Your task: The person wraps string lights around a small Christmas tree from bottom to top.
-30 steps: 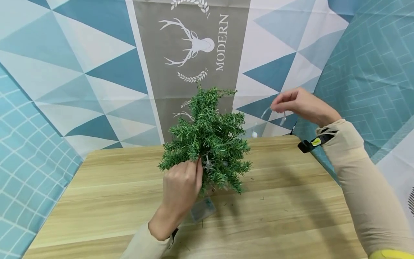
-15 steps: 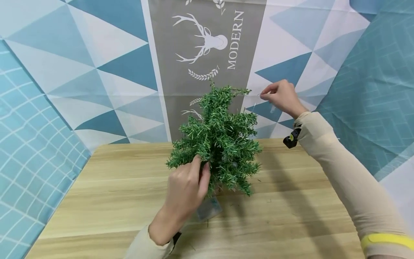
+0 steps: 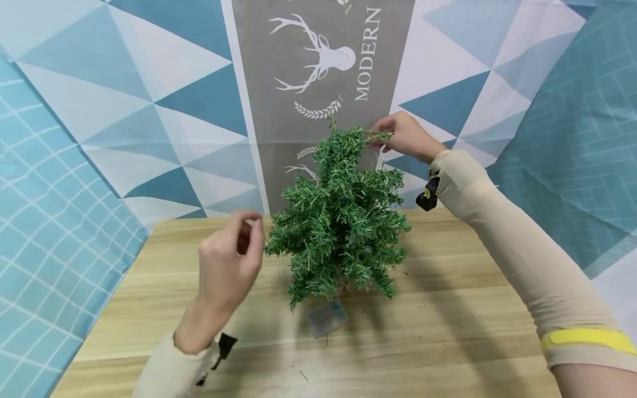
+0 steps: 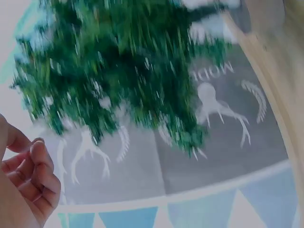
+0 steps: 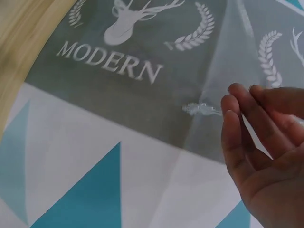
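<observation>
A small artificial Christmas tree (image 3: pixel 343 215) with dense green needles stands upright on the wooden table. My right hand (image 3: pixel 405 135) is beside and partly behind a branch at its upper right. In the right wrist view the thumb and fingers pinch a thin strand of string lights, with one clear bulb (image 5: pixel 199 109) sticking out past the fingertips. A greyish bulb (image 3: pixel 368 250) shows among the lower right branches. My left hand (image 3: pixel 229 265) is in the air just left of the tree, fingers loosely bent and nothing between them.
A flat translucent box (image 3: pixel 327 318) lies on the table (image 3: pixel 209 342) in front of the tree. Fallen needles (image 3: pixel 303 376) are scattered nearby. Behind hangs a patterned cloth (image 3: pixel 199 110) with a deer print.
My left hand has let go of the lower branches and pulled back left. My right hand has carried the light strand leftward to the tree's upper right.
</observation>
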Tool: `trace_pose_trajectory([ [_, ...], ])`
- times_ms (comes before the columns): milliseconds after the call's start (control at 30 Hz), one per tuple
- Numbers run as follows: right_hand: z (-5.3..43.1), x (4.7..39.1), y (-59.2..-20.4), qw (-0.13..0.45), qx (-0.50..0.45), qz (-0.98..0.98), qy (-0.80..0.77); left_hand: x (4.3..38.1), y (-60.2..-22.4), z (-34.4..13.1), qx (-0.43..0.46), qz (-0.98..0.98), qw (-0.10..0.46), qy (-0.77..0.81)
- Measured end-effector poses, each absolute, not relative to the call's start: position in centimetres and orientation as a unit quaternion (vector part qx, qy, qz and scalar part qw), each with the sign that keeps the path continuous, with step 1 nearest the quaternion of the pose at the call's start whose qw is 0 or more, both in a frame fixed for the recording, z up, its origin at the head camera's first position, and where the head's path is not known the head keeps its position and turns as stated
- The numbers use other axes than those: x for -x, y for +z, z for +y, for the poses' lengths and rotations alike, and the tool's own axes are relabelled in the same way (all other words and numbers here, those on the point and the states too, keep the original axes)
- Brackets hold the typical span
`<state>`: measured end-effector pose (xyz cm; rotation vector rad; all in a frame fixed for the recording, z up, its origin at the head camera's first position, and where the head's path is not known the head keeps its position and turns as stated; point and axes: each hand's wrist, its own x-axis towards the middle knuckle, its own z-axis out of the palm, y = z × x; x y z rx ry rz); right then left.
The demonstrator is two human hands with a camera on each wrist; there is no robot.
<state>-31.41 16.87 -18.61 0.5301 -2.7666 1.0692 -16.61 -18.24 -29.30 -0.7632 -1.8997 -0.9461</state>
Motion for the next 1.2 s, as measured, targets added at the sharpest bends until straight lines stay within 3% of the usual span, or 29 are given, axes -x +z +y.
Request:
trace_pose_trajectory([
  [100, 16.4, 31.5, -18.3, 0.052, -0.189, -0.91, 0.365, 19.2, -28.7, -19.4, 0.287, -0.796, 0.378, -0.375],
  [333, 15.1, 31.4, -17.5, 0.005, -0.222, -0.875, 0.43, 25.0, -27.0, -21.1, 0.272, -0.861, 0.154, -0.4],
  [467, 14.0, 31.5, -17.2, -0.032, -0.267, -0.858, 0.439, 26.8, -25.7, -20.5, 0.288, -0.851, 0.073, -0.433],
  [667, 13.0, 31.4, -17.7, -0.067, -0.336, -0.853, 0.394, 28.9, -24.9, -17.4, 0.32, -0.823, 0.027, -0.468],
  [800, 13.3, 30.8, -18.1, -0.059, -0.353, -0.863, 0.355, 29.7, -24.7, -14.9, 0.33, -0.814, -0.001, -0.479],
  [1000, 13.8, 29.3, -17.7, -0.086, -0.326, -0.864, 0.375, 29.7, -24.5, -12.9, 0.375, -0.802, 0.05, -0.462],
  [1200, 13.9, 28.0, -17.0, -0.153, -0.184, -0.907, 0.347, 29.5, -24.6, -13.2, 0.373, -0.806, 0.091, -0.45],
])
